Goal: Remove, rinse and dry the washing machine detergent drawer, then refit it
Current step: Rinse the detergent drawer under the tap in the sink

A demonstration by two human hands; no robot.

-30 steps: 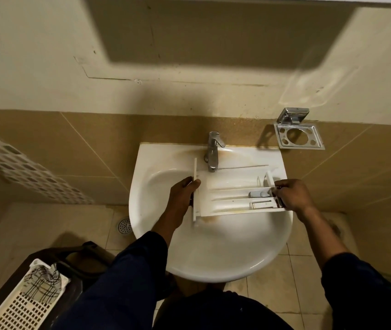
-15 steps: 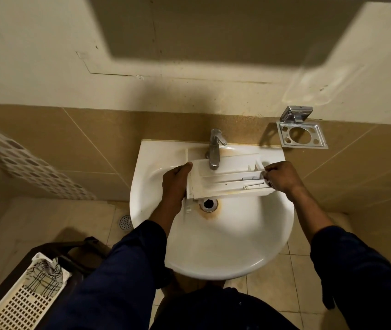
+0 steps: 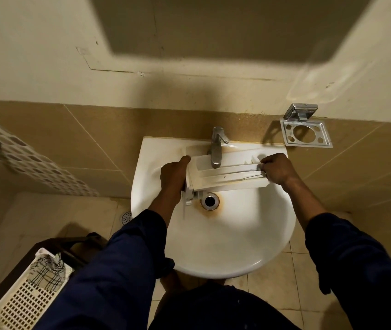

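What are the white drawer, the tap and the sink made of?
The detergent drawer looks like white plastic: thin moulded walls, matte. The tap looks like metal, maybe chrome or steel: grey and shiny. The sink seems to be glazed ceramic: thick, smooth and glossy white, with rusty stains round the drain.

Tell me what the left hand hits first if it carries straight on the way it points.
The left hand points toward the wall, so likely the sink's back ledge first, though depth is unclear.
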